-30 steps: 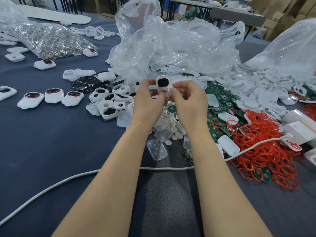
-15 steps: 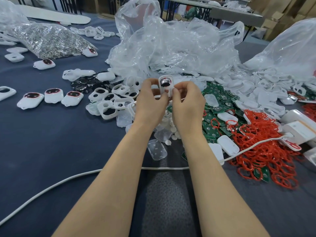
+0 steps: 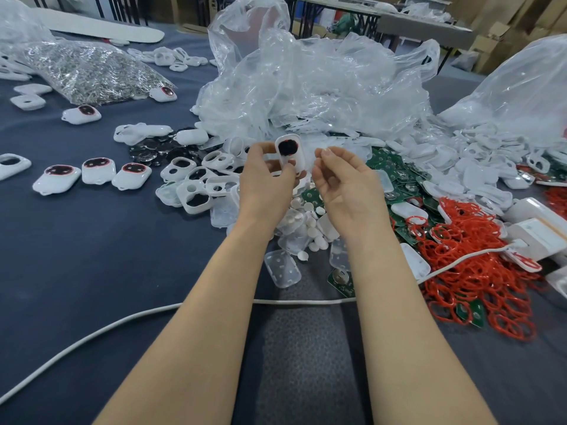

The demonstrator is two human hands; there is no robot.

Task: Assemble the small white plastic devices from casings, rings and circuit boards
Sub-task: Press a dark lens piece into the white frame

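Note:
My left hand (image 3: pixel 266 182) grips a small white device (image 3: pixel 289 154) with a dark round window, held upright above the parts pile. My right hand (image 3: pixel 343 182) hovers just to its right, fingers loosely curled and off the device, holding nothing that I can see. Below the hands lie white round discs (image 3: pixel 306 222) and clear inserts (image 3: pixel 282 268). Open white casings (image 3: pixel 196 191) lie to the left, green circuit boards (image 3: pixel 405 185) to the right, and red rings (image 3: pixel 478 265) further right. Three finished devices (image 3: pixel 92 176) sit in a row at the left.
Crumpled clear plastic bags (image 3: pixel 322 87) rise behind the hands. A bag of small metal parts (image 3: pixel 92 72) lies at the far left. A white cable (image 3: pixel 122 320) crosses the dark cloth near me, running to white boxes (image 3: pixel 540 231) at the right.
Both hands were pinching the device together. Now my right hand has let go and drawn off to the right, while the left hand keeps the device.

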